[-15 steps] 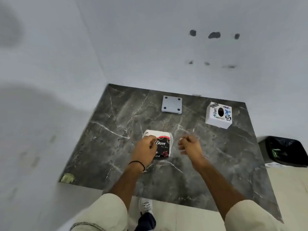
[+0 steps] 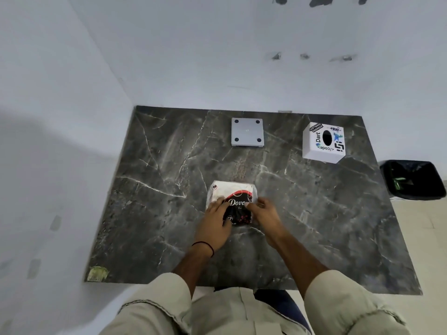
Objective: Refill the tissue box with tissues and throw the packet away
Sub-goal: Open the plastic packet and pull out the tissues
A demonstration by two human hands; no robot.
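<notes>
Fingers [image 2: 221, 201] of both hands press the soft, crinkly Dove tissue packet [image 2: 232, 201] on the dark marble desk [image 2: 169, 189]; best pinched at its seam.

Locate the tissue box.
In the head view, the tissue box stands at the marble table's far right corner, right of the grey square plate.

I saw a bench [image 2: 169, 213] of dark, white-veined marble-like stone, polished smooth. The tissue packet [image 2: 232, 193] looked like glossy, crinkled plastic film. The tissue box [image 2: 312, 151] at upper right seemed matt white, stickered. The bin [image 2: 411, 180] wore a shiny black plastic liner.
</notes>
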